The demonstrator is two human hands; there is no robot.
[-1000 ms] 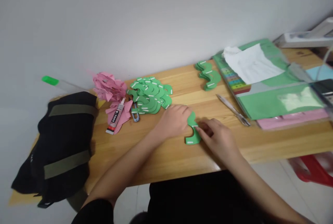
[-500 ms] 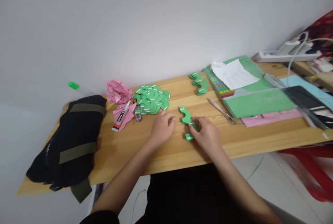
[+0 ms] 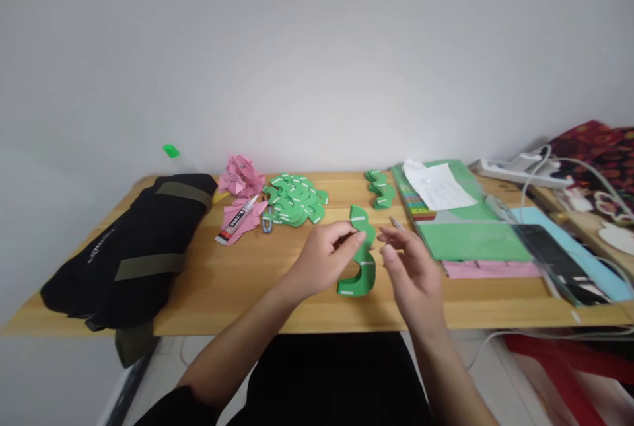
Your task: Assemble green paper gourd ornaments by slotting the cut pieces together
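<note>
Between thumb and fingers, my left hand [image 3: 324, 257] grips a wavy green paper piece [image 3: 365, 274] with short white strips on it, raised above the table. Just to its right is my right hand [image 3: 413, 271], fingers apart and curved, holding nothing that I can see. Beyond the hands lies a small stack of similar wavy green pieces [image 3: 381, 188]. A larger heap of green paper pieces [image 3: 296, 198] rests to the left of it. A pen [image 3: 396, 222] is partly hidden behind my right hand.
On the left lie a black bag [image 3: 143, 254], crumpled pink paper [image 3: 242, 176] and a glue tube [image 3: 235, 221] on pink scraps. A blue clip [image 3: 267, 222] sits by the heap. To the right are a green folder [image 3: 470, 241], white paper [image 3: 438, 185], a phone [image 3: 555, 257] and a power strip [image 3: 525, 172].
The wavy green piece has been lifted off the table and is now in my left hand. My right hand has let go of it and moved slightly right. The view has shifted.
</note>
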